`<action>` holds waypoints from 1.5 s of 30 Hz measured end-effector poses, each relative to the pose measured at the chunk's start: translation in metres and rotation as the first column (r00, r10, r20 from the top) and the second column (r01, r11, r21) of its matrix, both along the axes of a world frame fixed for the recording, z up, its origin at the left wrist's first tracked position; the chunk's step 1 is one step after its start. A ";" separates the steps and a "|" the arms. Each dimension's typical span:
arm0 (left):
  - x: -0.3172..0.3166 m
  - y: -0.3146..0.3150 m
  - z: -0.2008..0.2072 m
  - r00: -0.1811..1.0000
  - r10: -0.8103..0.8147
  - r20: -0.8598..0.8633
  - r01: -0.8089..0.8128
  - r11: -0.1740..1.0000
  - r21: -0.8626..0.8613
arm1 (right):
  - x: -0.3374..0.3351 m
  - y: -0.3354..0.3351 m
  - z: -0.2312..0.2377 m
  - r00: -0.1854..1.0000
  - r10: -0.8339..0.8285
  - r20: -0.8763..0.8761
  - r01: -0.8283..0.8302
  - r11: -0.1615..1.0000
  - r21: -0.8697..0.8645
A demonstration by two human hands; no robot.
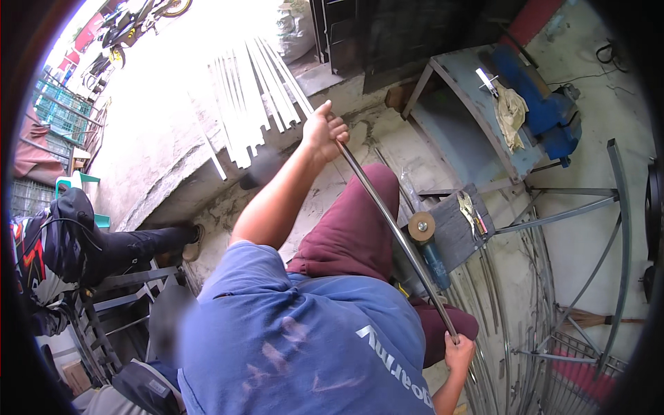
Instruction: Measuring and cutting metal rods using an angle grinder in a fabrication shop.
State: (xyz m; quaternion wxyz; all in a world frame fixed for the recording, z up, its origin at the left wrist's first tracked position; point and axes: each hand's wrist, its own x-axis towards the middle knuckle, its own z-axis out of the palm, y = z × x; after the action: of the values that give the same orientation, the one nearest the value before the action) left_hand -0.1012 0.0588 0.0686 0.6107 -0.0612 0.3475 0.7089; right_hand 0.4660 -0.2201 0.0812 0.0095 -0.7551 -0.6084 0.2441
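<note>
A long shiny metal tube [387,211] runs slantwise across my lap, from the upper middle down to the lower right. My left hand [324,135] is closed round its upper part. Near its lower part, by my knee, my right hand [458,351] is closed on it too. Just right of the tube's middle lies an angle grinder [434,261] with a teal body and a tan disc [422,226]. The grinder sits beside a grey board [451,238]. On that board rest pliers [469,209] and a small pen-like tool [480,225].
Several pale metal lengths [238,104] lie on the ledge ahead. A bench [477,76] with a blue vise [553,128] and cloth [510,114] stands far right. A welded metal frame [619,228] rises at right. Another person's leg [138,250] stretches in from the left.
</note>
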 end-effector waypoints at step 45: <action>0.169 -0.120 -0.021 -0.644 0.356 -0.677 0.765 0.335 -0.551 | -0.008 -0.055 -0.010 0.932 0.045 -0.359 0.116 0.904 0.412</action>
State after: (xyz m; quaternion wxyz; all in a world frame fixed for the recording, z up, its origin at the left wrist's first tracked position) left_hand 0.0682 -0.0608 0.0472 0.2079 0.9182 0.3327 0.0551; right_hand 0.4583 -0.2753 0.0708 0.2901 -0.6881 -0.6207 0.2391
